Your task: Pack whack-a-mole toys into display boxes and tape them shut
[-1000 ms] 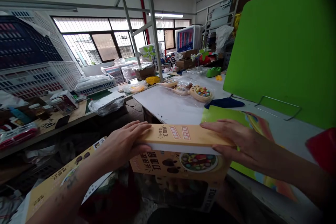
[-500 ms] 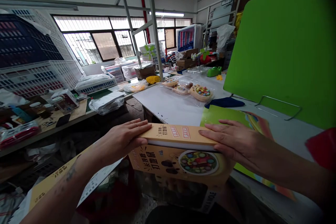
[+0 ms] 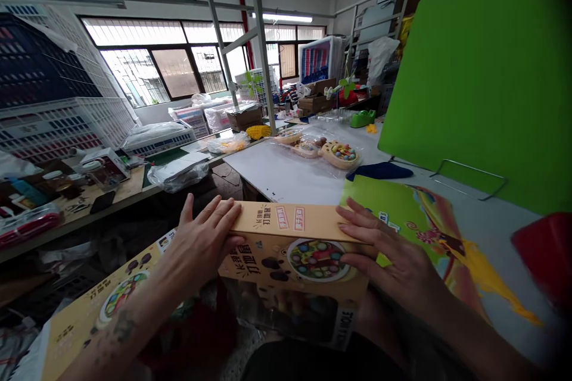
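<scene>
A yellow toy box (image 3: 295, 262) with printed pictures and a clear window stands upright in front of me at the table's near edge. My left hand (image 3: 203, 241) lies flat on the left end of its top flap, fingers spread. On the right end my right hand (image 3: 384, 253) presses flat, fingers over the flap and the box's front. The top flap sits down on the box. A flat unfolded box of the same print (image 3: 102, 303) lies under my left forearm.
The white table (image 3: 286, 175) carries bagged round toys (image 3: 337, 155), a blue cloth (image 3: 379, 171), a colourful printed sheet (image 3: 429, 232) and a red object (image 3: 545, 250). A green board (image 3: 482, 77) stands at right. Crates (image 3: 53, 119) and a cluttered bench lie to the left.
The top flap has gone down flush onto the box, closing the white gap. Both hands slid forward over it and the box tilted so its front shows more.
</scene>
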